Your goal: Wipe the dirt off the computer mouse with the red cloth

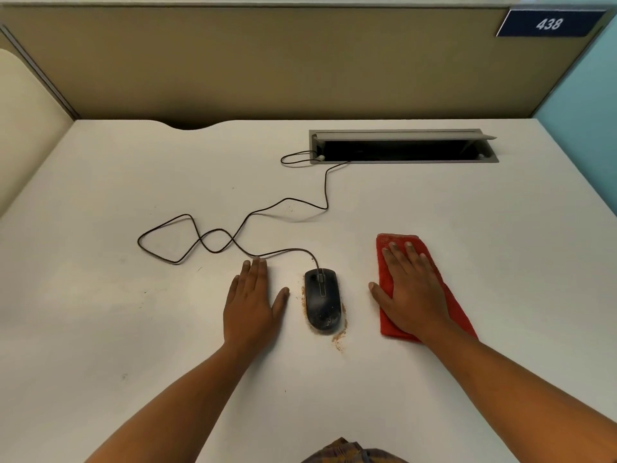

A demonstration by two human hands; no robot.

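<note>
Head view: mouse [322, 300] on white desk [133, 329], beige partition [233, 61].

This is an office workstation, a numbered cubicle. A plain white desk [133, 329] fills the lower part of the frame and is closed in on three sides by dividers. A tan fabric partition [267, 61] with a metal top rail runs across the upper frame, a teal panel [581, 111] stands at the right edge and a cream panel [23, 121] at the left. A dark blue plate [549, 24] in the upper right corner reads 438. Set into the desk right of centre is a grey metal cable hatch [404, 132], its lid raised. The thin black cord [233, 238] of a wired computer mouse [322, 299] loops across the desk and runs into that hatch. The rear edge of the desk has a curved cut-out [190, 126] at upper left.
</note>
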